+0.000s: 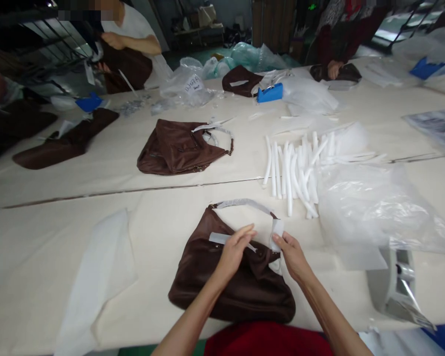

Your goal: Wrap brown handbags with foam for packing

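A dark brown handbag lies flat on the table right in front of me, its strap arched away from me and covered in white wrapping. My right hand pinches a small white wrapping sheet at the right end of the strap, thumb on top. Over the bag's opening, my left hand has its fingers stretched out towards the strap and holds nothing that I can see. A white strip lies across the bag beside the left hand, partly hidden by it.
White foam sticks lie in a pile beyond my right hand, near clear plastic bags. A grey tape dispenser stands at right, white sheet material at left. Another brown bag lies farther back. Other people work across the table.
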`<state>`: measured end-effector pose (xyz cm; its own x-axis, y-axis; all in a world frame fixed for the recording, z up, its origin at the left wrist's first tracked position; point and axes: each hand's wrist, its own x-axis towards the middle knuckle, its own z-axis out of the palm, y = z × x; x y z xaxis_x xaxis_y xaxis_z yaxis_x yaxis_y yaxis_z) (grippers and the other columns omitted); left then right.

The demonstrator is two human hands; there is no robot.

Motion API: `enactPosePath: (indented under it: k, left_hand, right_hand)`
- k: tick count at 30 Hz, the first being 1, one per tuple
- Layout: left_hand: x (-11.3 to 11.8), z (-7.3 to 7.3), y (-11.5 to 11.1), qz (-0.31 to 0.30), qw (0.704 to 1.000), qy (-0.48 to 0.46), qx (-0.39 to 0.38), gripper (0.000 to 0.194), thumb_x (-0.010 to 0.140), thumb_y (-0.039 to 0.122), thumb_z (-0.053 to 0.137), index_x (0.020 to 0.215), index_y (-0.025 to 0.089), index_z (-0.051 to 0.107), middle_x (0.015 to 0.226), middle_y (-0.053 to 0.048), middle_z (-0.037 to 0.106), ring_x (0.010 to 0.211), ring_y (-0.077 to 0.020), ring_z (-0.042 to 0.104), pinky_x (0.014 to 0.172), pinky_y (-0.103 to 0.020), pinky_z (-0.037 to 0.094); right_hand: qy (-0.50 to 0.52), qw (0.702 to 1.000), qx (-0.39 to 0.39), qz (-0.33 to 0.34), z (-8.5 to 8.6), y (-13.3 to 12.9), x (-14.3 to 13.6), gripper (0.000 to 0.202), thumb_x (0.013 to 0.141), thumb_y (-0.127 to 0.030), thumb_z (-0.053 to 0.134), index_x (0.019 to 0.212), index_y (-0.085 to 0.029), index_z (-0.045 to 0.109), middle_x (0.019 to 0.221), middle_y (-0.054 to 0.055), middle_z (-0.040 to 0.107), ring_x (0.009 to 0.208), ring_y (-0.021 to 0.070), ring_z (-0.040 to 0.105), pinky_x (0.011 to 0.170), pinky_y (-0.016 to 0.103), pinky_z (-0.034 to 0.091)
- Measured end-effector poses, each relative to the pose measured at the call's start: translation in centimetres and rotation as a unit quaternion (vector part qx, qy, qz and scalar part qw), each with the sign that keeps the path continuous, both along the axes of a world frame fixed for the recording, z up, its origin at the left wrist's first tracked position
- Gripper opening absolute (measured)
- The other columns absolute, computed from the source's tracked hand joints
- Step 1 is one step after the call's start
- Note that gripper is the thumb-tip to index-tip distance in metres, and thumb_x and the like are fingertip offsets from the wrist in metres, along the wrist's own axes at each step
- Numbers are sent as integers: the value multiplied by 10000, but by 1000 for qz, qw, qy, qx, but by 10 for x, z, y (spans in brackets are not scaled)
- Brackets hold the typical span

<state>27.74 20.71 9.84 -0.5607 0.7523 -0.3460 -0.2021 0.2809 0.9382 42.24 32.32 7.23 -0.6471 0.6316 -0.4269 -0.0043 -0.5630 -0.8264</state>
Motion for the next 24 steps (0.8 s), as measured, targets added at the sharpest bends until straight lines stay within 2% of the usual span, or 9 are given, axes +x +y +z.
enactPosePath:
  k: [3,6,8,10,12,14,17,20,24]
  left_hand:
    - [-57,-10,-38,93,973,192,-87,389,854,399,547,1165,203,675,1273,-90,677,1233,-257,579,1130,-409,381]
    - [-107,-28,-69,126,933,245,-232,401,825,309,549,1195,183,641,1340,-118,625,1263,-273,555,1125,-417,385]
    - [-131,-39,-78,129,924,237,-271,422,822,320,553,1211,171,622,1359,-139,605,1250,-290,564,1112,-431,393]
    - [-147,-46,-74,124,930,218,-270,436,825,349,560,1212,156,613,1378,-158,588,1235,-303,574,1111,-440,387]
    - [-158,-51,-62,116,937,198,-262,431,823,371,566,1185,143,621,1378,-171,588,1247,-311,566,1124,-438,366]
    - [-167,-53,-45,108,946,176,-250,403,834,397,550,1131,140,640,1344,-175,614,1277,-321,542,1134,-446,352]
    - [-175,-50,-24,91,960,143,-224,420,885,457,456,1048,128,660,1233,-183,676,1254,-320,562,1095,-455,407]
    - [-175,-36,-15,48,981,31,-185,505,888,546,440,996,114,680,1020,-174,740,1020,-300,686,929,-435,541]
    - [-160,-8,-12,-51,968,-213,-126,577,753,657,620,1066,177,692,877,-92,751,818,-278,715,774,-422,590]
  right_hand:
    - [-87,990,114,-5,-17,23,-6,530,716,-676,659,853,-165,667,745,56,684,727,221,600,715,370,496]
    - [-225,943,242,-34,-34,46,-5,608,661,-773,608,749,-173,637,761,104,662,862,303,610,792,462,508]
    - [-268,900,335,-73,-37,49,-2,630,709,-753,574,902,-160,662,1013,176,668,1107,359,553,954,529,455]
    - [-290,848,435,-86,-32,34,0,620,834,-673,474,1121,-147,631,1234,209,604,1253,352,477,1061,555,388]
    - [-304,802,513,-42,-24,5,-1,550,931,-552,381,1230,-144,596,1306,214,580,1271,327,486,1090,555,379]
    - [-311,775,549,39,-18,-28,-6,472,962,-443,376,1274,-162,590,1360,201,568,1296,319,487,1112,560,362]
    - [-327,727,584,153,-18,-65,-12,483,943,-375,456,1400,-226,505,1531,151,428,1428,356,348,1159,646,236]
    - [-334,700,581,248,-27,-72,-8,576,913,-447,525,1452,-263,443,1595,118,331,1487,385,219,1158,703,163]
    - [-338,714,530,308,-36,-60,-1,582,905,-555,512,1419,-283,488,1584,91,361,1497,360,211,1165,682,193]
